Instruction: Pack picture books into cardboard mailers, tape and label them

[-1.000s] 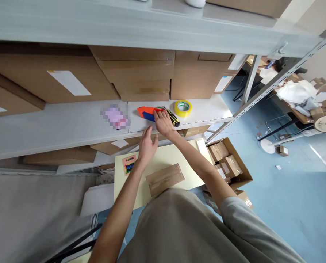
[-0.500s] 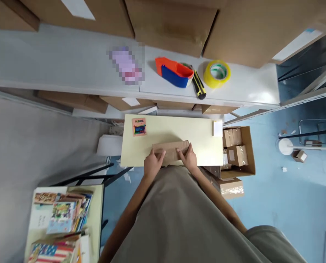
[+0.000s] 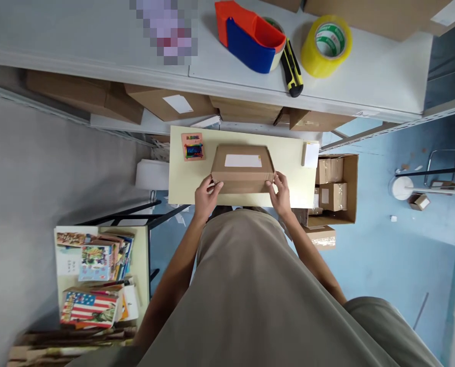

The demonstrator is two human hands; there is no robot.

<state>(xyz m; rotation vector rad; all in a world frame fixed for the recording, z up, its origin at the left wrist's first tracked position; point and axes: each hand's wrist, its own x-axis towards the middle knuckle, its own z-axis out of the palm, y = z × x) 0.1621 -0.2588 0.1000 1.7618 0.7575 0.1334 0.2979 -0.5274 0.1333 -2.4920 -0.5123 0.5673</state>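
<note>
A brown cardboard box [image 3: 242,176] with a white label on top sits on the pale yellow table [image 3: 288,188]. My left hand [image 3: 207,196] grips its near left corner and my right hand [image 3: 279,191] grips its near right corner. A small colourful card [image 3: 192,147] lies on the table to the box's left, and a white pad [image 3: 311,154] lies at the table's right edge.
On the white shelf [image 3: 365,86] above stand an orange-and-blue tape dispenser [image 3: 250,38], a yellow-black utility knife [image 3: 292,69] and a yellow tape roll [image 3: 325,46]. An open carton of small boxes [image 3: 336,188] sits on the floor right. Books [image 3: 93,278] fill a side table left.
Both hands left the shelf and tape dispenser, came down to the box on the table and turned it label side up. The view tilted downward.
</note>
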